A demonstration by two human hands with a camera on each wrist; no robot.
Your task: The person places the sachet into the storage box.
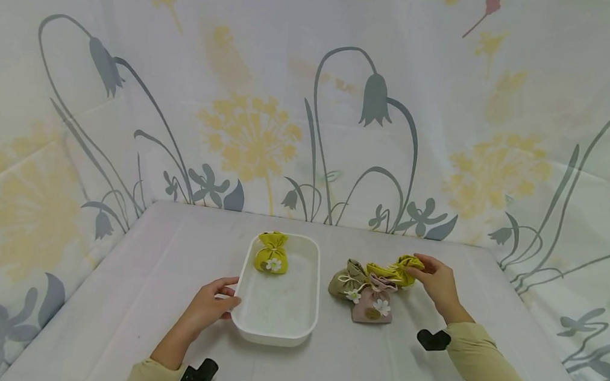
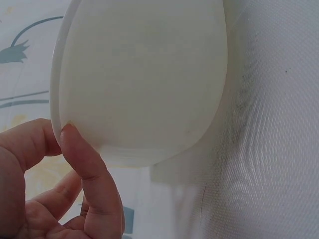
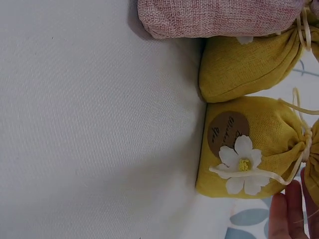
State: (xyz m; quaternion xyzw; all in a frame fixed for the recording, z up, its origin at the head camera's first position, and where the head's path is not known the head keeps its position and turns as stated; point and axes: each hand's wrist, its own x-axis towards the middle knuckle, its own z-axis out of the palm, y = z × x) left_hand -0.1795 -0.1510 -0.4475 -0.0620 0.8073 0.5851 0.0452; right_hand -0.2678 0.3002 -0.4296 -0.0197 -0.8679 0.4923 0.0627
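Observation:
A white plastic tray (image 1: 279, 309) sits on the table, and my left hand (image 1: 208, 305) pinches its left rim between thumb and fingers. One yellow drawstring pouch (image 1: 271, 254) with a white flower lies in the tray's far left corner. Right of the tray, a khaki pouch (image 1: 340, 284), a pink pouch (image 1: 368, 310) and two yellow ones are bunched together. My right hand (image 1: 440, 289) pinches the gathered top of the rightmost yellow pouch (image 3: 259, 117), which bears a round brown label. The other yellow pouch (image 3: 239, 72) is beside it, partly behind the pink one.
A pale cloth covers the table (image 1: 180, 246), and a flower-printed curtain (image 1: 273, 60) hangs behind and at both sides. Black devices (image 1: 200, 374) are strapped at both wrists, by the sleeves.

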